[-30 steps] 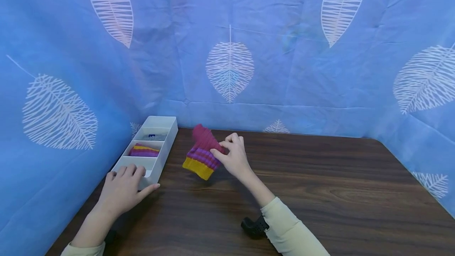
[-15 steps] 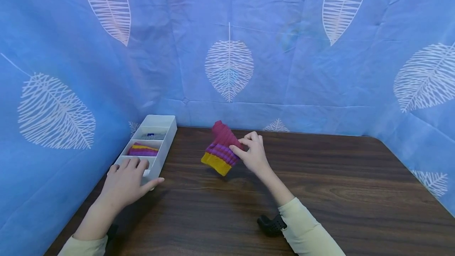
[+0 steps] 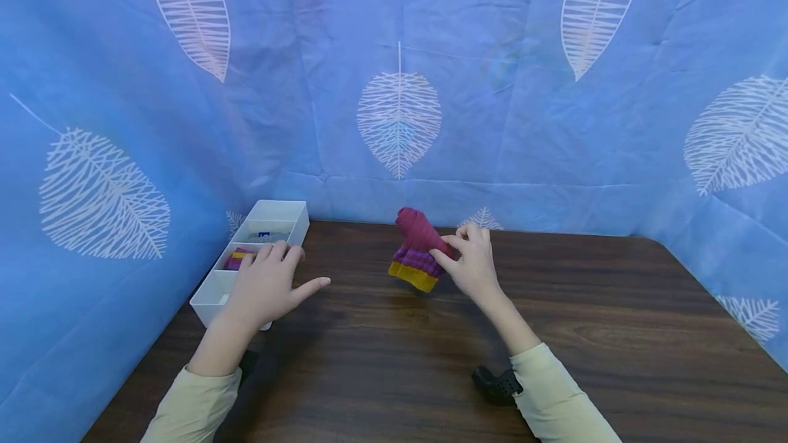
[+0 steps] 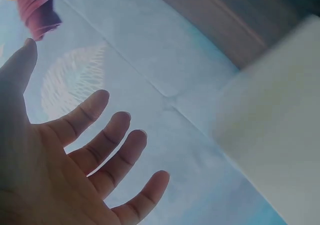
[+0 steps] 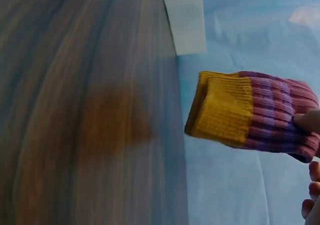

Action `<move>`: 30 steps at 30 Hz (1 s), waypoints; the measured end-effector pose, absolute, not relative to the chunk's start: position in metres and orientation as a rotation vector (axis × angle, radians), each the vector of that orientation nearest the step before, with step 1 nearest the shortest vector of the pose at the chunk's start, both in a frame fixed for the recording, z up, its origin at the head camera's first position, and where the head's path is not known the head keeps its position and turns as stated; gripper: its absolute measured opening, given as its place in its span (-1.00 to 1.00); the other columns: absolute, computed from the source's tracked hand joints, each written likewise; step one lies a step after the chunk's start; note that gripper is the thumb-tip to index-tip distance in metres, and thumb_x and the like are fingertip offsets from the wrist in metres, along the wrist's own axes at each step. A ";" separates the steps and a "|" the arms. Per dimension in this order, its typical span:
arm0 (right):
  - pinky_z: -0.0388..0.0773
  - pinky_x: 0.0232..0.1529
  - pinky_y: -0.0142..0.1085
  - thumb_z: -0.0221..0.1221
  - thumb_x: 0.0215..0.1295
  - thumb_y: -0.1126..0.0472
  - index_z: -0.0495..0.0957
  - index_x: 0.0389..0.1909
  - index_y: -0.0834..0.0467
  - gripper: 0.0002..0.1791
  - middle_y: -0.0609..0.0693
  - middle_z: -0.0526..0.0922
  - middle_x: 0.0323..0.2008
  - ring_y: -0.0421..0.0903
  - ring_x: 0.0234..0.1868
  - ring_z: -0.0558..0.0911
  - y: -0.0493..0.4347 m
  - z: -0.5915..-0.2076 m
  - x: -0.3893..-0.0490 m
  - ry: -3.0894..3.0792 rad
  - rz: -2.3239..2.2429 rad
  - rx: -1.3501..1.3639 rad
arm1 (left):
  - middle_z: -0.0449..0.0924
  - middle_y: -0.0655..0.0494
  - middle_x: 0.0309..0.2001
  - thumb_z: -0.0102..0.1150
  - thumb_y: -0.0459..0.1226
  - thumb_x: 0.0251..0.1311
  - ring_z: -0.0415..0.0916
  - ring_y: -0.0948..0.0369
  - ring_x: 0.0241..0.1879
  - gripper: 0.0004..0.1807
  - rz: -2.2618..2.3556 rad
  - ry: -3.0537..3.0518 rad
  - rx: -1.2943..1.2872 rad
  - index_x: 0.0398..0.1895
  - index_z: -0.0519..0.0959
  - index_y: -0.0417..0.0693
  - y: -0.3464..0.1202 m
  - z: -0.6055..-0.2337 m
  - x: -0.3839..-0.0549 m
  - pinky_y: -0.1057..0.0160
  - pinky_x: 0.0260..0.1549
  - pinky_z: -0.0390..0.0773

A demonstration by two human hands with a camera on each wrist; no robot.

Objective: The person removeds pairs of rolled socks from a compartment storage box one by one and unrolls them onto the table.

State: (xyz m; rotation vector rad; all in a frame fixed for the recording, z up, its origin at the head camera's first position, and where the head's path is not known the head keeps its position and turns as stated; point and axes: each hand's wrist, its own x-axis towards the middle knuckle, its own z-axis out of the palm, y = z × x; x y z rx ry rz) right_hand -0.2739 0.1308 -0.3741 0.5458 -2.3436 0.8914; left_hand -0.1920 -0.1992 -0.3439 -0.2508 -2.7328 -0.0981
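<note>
Striped sock (image 3: 421,246) hangs pinched between thumb and fingers of the right hand (image 3: 474,265), above the worktop (image 3: 382,361); knitted, it should handle light, soft and floppy, best gripped across its ribbed middle. The left hand (image 3: 267,287) is spread, holding nothing.

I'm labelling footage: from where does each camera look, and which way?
Head: on the head, facing forward and down at the table, white tray and held sock; left hand, right hand and sleeves show.
Left wrist: on that wrist, facing the blue cloth; its palm, thumb and fingers show.
Right wrist: on that wrist, facing the sock; thumb and fingertips show.
Shared: head and right wrist both show the yellow cuff.
</note>
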 end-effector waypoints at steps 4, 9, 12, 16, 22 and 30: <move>-0.01 -0.19 -0.16 0.38 0.13 0.16 0.72 -0.29 0.20 -0.80 0.01 0.22 -0.34 0.02 -0.24 0.15 0.141 -0.378 -0.277 -2.349 0.819 0.608 | 0.54 -0.07 -0.14 0.13 0.34 0.08 0.44 -0.03 -0.07 -0.29 -0.176 -2.742 -0.271 -0.04 0.52 -0.07 -0.181 -0.341 -0.201 -0.22 -0.02 0.44; 0.00 -0.21 -0.17 0.41 0.06 0.23 0.73 -0.27 0.21 -0.79 0.03 0.24 -0.34 0.00 -0.25 0.14 0.155 -0.380 -0.281 -2.312 0.759 0.749 | 0.53 -0.01 -0.09 0.08 0.38 0.09 0.43 0.00 -0.05 -0.29 -0.284 -2.756 -0.298 -0.03 0.53 -0.02 -0.157 -0.335 -0.212 -0.17 -0.01 0.45; 0.01 -0.21 -0.17 0.41 0.04 0.26 0.73 -0.24 0.21 -0.77 0.01 0.23 -0.33 -0.03 -0.23 0.13 0.163 -0.383 -0.280 -2.328 0.736 0.830 | 0.53 0.01 -0.08 0.03 0.39 0.13 0.43 0.02 -0.03 -0.31 -0.311 -2.754 -0.331 -0.05 0.53 0.01 -0.143 -0.332 -0.217 -0.13 0.02 0.44; 0.06 -0.23 -0.24 0.41 0.04 0.27 0.74 -0.23 0.17 -0.77 -0.05 0.21 -0.33 -0.07 -0.21 0.14 0.174 -0.388 -0.278 -2.352 0.706 0.937 | 0.54 0.06 -0.11 -0.01 0.37 0.18 0.43 0.05 -0.03 -0.35 -0.326 -2.761 -0.390 -0.08 0.53 0.04 -0.122 -0.329 -0.223 -0.07 0.00 0.44; 0.12 -0.30 -0.36 0.40 0.03 0.31 0.74 -0.22 0.10 -0.76 -0.12 0.28 -0.34 -0.19 -0.23 0.13 0.191 -0.393 -0.273 -2.380 0.710 1.089 | 0.56 0.12 -0.07 -0.11 0.40 0.20 0.42 0.08 0.02 -0.34 -0.339 -2.830 -0.461 -0.09 0.53 0.08 -0.096 -0.328 -0.230 -0.07 0.09 0.43; 0.19 -0.22 -0.33 0.37 0.08 0.34 0.73 -0.15 -0.03 -0.70 -0.21 0.47 -0.33 -0.27 -0.20 0.22 0.217 -0.398 -0.272 -2.509 0.694 1.219 | 0.58 0.12 -0.06 -0.10 0.37 0.23 0.44 0.09 0.04 -0.38 -0.317 -2.890 -0.528 -0.07 0.56 0.09 -0.080 -0.338 -0.233 -0.05 0.12 0.43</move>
